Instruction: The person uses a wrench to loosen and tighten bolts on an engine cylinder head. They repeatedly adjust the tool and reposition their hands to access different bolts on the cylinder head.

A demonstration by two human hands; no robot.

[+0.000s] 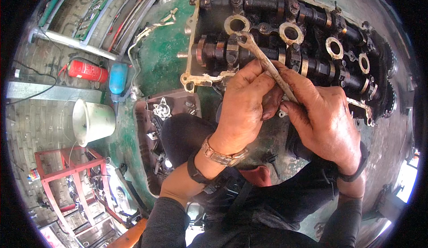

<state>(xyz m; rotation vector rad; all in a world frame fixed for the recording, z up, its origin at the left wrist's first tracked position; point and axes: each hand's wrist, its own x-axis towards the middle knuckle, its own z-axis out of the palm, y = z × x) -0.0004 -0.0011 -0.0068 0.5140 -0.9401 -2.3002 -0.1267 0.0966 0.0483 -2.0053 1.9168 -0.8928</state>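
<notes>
An oily engine cylinder head (214, 7) with two camshafts, dark caps and bolts spans the top of the view. A steel wrench (257, 51) lies diagonally over it, its upper end at a bolt by the left cap of the lower camshaft. My left hand (243, 107) is closed on the middle of the wrench. My right hand (323, 121) is closed on its lower part, with fingers and thumb round the shaft. Some fingertips are tucked under and between the hands, partly hidden.
A brown tray (145, 156) of metal parts lies left of my legs. A red extinguisher (89, 71), blue canister (117, 79), white bucket (93, 125) and red metal frame (60, 170) stand further left. Tool trays (91, 16) sit on a rack at upper left.
</notes>
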